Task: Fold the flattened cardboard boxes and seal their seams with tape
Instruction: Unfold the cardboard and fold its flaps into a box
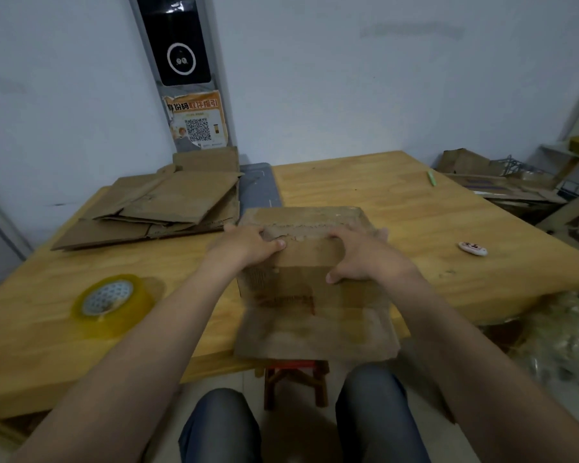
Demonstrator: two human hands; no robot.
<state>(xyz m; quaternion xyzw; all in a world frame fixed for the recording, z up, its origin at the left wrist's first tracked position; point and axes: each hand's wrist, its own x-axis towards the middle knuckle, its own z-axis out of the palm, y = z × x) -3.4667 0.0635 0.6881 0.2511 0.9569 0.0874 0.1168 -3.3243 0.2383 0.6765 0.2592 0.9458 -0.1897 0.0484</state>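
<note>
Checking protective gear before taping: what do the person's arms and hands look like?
The left hand and right hand are ungloved. The arms behind them are bare to the frame's edge, with no sleeves in view. No watch or bracelet shows. Blue-grey trousers cover the knees.

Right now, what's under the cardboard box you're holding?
The left hand and right hand grip the cardboard box. Below show the table edge and a red stool; anything flat beneath is covered.
</note>
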